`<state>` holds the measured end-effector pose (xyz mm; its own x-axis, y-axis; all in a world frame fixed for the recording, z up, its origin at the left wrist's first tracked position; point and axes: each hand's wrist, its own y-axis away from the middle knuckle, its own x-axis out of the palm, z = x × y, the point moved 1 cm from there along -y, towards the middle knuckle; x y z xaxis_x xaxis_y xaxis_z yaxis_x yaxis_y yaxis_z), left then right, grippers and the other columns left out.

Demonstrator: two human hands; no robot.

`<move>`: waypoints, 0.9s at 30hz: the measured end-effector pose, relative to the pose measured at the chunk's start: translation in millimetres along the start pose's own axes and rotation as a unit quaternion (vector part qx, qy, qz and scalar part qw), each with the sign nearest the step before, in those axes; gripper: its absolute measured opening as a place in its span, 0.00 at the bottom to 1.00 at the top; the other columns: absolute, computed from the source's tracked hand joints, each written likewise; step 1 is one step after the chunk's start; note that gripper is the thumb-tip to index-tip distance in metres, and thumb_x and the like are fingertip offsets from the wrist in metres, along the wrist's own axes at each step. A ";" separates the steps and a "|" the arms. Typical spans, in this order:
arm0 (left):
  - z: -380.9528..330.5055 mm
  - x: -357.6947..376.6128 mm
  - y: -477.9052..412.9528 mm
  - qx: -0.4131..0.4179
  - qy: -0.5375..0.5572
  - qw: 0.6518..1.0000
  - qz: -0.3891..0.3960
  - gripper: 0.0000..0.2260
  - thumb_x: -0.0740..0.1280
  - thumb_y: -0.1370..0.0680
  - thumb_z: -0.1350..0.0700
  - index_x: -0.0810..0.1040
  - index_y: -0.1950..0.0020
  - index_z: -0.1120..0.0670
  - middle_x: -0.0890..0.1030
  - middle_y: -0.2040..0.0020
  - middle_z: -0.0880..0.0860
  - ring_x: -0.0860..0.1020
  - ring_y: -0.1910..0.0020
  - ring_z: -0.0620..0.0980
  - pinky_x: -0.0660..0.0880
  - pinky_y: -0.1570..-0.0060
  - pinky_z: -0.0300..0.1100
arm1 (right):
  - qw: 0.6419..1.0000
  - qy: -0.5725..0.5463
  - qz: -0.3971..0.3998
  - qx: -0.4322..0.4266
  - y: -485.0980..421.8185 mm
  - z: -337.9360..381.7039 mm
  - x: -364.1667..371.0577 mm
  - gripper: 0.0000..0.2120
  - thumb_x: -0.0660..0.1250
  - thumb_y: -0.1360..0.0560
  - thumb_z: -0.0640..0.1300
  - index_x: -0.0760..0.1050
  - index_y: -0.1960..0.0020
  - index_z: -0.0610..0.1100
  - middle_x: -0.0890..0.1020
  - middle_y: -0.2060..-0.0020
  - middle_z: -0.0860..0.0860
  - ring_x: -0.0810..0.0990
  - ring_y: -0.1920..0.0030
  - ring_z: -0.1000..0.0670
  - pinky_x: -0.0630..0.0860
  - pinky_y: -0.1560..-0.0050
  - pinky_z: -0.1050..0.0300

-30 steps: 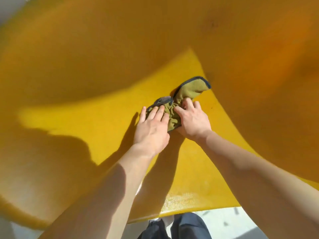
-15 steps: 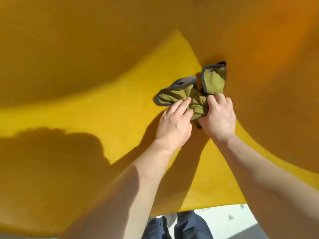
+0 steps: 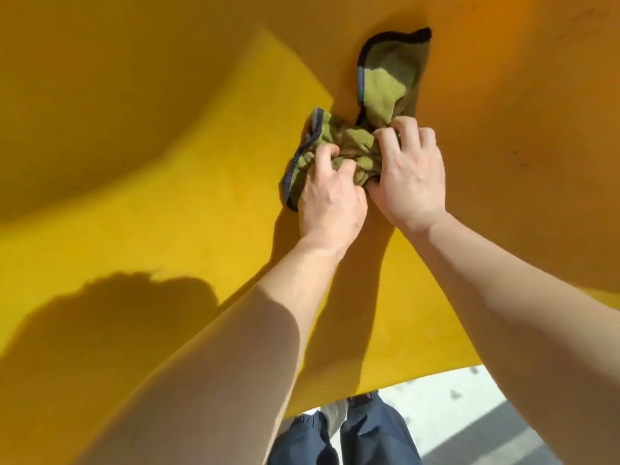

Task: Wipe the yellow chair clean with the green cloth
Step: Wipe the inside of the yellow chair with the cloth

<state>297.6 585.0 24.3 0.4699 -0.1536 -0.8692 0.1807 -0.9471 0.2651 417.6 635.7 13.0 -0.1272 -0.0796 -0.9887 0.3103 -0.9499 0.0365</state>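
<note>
The yellow chair [image 3: 174, 203] fills nearly the whole view, its seat in sunlight and its curved back and sides in shade. The green cloth [image 3: 379, 85], edged in dark blue, lies bunched where the seat meets the back, with one corner running up the back. My left hand [image 3: 330, 196] grips the cloth's left part with curled fingers. My right hand [image 3: 411, 172] presses and clutches the bunched middle from the right. The two hands touch each other over the cloth.
The chair's front edge [image 3: 419, 380] runs across the bottom right. Below it are my legs in dark blue trousers [image 3: 375, 434] and a pale grey floor [image 3: 469, 414]. My head and arms cast shadows on the seat at lower left.
Both hands have pushed the cloth up and to the right, from mid-seat toward the back. A corner of it now climbs the chair back. Fingers have curled tighter into the cloth.
</note>
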 end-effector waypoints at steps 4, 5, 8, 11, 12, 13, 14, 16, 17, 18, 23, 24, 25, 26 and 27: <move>3.7 22.2 67.0 0.043 -0.056 0.980 0.185 0.11 0.65 0.23 0.54 0.82 0.43 0.53 0.71 0.41 0.54 0.79 0.50 0.58 0.74 0.49 0.50 | 0.990 -0.025 0.138 -0.023 106.6 -13.0 9.8 0.23 0.72 0.38 0.54 0.69 0.50 0.44 0.73 0.53 0.43 0.72 0.55 0.38 0.75 0.60 0.43; 7.7 23.3 84.3 0.053 -0.065 0.969 0.231 0.11 0.64 0.22 0.54 0.82 0.43 0.52 0.70 0.41 0.53 0.79 0.50 0.58 0.74 0.49 0.50 | 0.982 -0.023 0.183 -0.050 126.9 -14.7 8.1 0.25 0.72 0.39 0.56 0.69 0.50 0.45 0.72 0.53 0.43 0.73 0.55 0.38 0.75 0.61 0.44; 13.4 17.2 113.6 0.032 -0.047 0.945 0.323 0.14 0.61 0.20 0.53 0.79 0.36 0.50 0.67 0.38 0.50 0.79 0.49 0.56 0.73 0.48 0.48 | 0.952 0.035 0.233 -0.196 128.1 -25.2 1.5 0.27 0.76 0.42 0.57 0.73 0.48 0.47 0.73 0.52 0.44 0.75 0.55 0.39 0.73 0.63 0.48; 4.2 11.5 91.1 0.011 -0.017 0.966 0.259 0.20 0.61 0.19 0.53 0.71 0.26 0.49 0.63 0.31 0.49 0.76 0.41 0.54 0.73 0.43 0.48 | 0.965 0.113 0.148 -0.187 62.2 -40.4 -11.2 0.19 0.73 0.35 0.46 0.75 0.45 0.45 0.74 0.46 0.41 0.74 0.49 0.38 0.70 0.57 0.46; -3.4 12.0 75.5 0.004 0.001 0.974 0.226 0.22 0.61 0.19 0.54 0.69 0.25 0.49 0.61 0.29 0.49 0.75 0.38 0.54 0.73 0.40 0.49 | 0.977 0.115 0.110 -0.139 39.2 -46.2 -18.1 0.19 0.71 0.33 0.43 0.73 0.44 0.44 0.73 0.44 0.40 0.73 0.47 0.37 0.70 0.55 0.44; -13.2 12.2 57.0 -0.017 0.031 0.981 0.193 0.22 0.61 0.19 0.54 0.69 0.24 0.50 0.62 0.28 0.49 0.74 0.38 0.54 0.73 0.39 0.49 | 0.988 0.100 0.081 -0.082 20.7 -50.5 -24.1 0.19 0.70 0.33 0.42 0.72 0.43 0.43 0.72 0.43 0.39 0.72 0.46 0.36 0.71 0.53 0.43; -22.2 12.0 36.8 -0.055 0.073 0.983 0.161 0.20 0.62 0.19 0.55 0.71 0.26 0.51 0.64 0.29 0.50 0.75 0.39 0.54 0.74 0.40 0.47 | 0.994 0.077 0.064 -0.033 10.0 -51.0 -27.0 0.20 0.71 0.33 0.42 0.71 0.43 0.43 0.72 0.43 0.39 0.72 0.45 0.35 0.72 0.53 0.42; -35.8 13.1 2.7 -0.156 0.148 0.971 0.103 0.15 0.62 0.19 0.53 0.79 0.34 0.53 0.71 0.35 0.52 0.76 0.42 0.55 0.72 0.44 0.43 | 0.996 0.037 0.082 0.009 12.8 -43.8 -24.1 0.24 0.74 0.35 0.47 0.70 0.43 0.43 0.72 0.43 0.41 0.72 0.45 0.35 0.73 0.53 0.43; -38.4 14.0 -7.2 -0.191 0.152 0.966 0.086 0.14 0.62 0.19 0.52 0.81 0.38 0.56 0.74 0.37 0.53 0.76 0.42 0.57 0.70 0.46 0.44 | 0.993 0.022 0.116 0.001 23.3 -37.6 -18.7 0.25 0.75 0.35 0.50 0.70 0.44 0.44 0.72 0.44 0.42 0.72 0.45 0.36 0.73 0.53 0.44; -37.2 14.7 -11.1 -0.199 0.125 0.968 0.084 0.15 0.61 0.19 0.51 0.82 0.42 0.58 0.76 0.40 0.55 0.76 0.43 0.58 0.70 0.48 0.46 | 0.987 0.006 0.159 -0.015 38.1 -30.3 -12.5 0.26 0.75 0.35 0.53 0.70 0.44 0.45 0.72 0.44 0.43 0.72 0.45 0.37 0.73 0.52 0.44; -0.8 6.3 41.8 -0.145 -0.051 0.952 0.264 0.16 0.62 0.20 0.50 0.82 0.54 0.60 0.81 0.52 0.60 0.80 0.53 0.62 0.68 0.62 0.45 | 0.933 -0.021 0.349 -0.081 85.8 -7.7 -2.3 0.26 0.72 0.31 0.60 0.70 0.39 0.49 0.71 0.44 0.49 0.71 0.43 0.43 0.73 0.55 0.50; 11.5 3.3 55.5 -0.167 -0.031 0.942 0.288 0.15 0.62 0.21 0.51 0.80 0.59 0.60 0.82 0.56 0.61 0.80 0.56 0.62 0.68 0.64 0.45 | 0.929 -0.018 0.358 -0.092 87.0 -3.9 -3.8 0.25 0.72 0.30 0.58 0.70 0.39 0.49 0.71 0.44 0.50 0.71 0.43 0.43 0.74 0.55 0.51; 23.7 0.2 67.6 -0.199 -0.003 0.932 0.302 0.15 0.63 0.21 0.52 0.78 0.63 0.59 0.81 0.60 0.61 0.79 0.61 0.61 0.69 0.66 0.45 | 0.932 -0.015 0.349 -0.097 88.2 -0.1 -5.1 0.26 0.72 0.30 0.57 0.68 0.38 0.50 0.71 0.43 0.50 0.72 0.42 0.43 0.76 0.55 0.51; 34.9 -3.4 76.6 -0.237 0.035 0.920 0.311 0.15 0.63 0.22 0.52 0.77 0.66 0.56 0.81 0.63 0.59 0.78 0.64 0.59 0.71 0.65 0.45 | 0.939 -0.014 0.332 -0.094 90.5 3.2 -5.0 0.29 0.73 0.31 0.55 0.65 0.35 0.50 0.69 0.41 0.50 0.71 0.42 0.43 0.77 0.54 0.50; 44.1 -7.1 83.7 -0.280 0.087 0.903 0.314 0.13 0.63 0.21 0.53 0.79 0.65 0.53 0.82 0.62 0.56 0.78 0.64 0.57 0.75 0.62 0.46 | 0.946 -0.015 0.313 -0.084 94.5 7.0 -4.3 0.36 0.74 0.32 0.54 0.60 0.30 0.52 0.67 0.38 0.49 0.70 0.41 0.43 0.78 0.52 0.48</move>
<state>271.4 494.3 34.2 0.7510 -0.5192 -0.4079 0.2166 -0.3898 0.8950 440.9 544.1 21.8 0.1057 -0.6221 -0.7757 0.4788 -0.6519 0.5881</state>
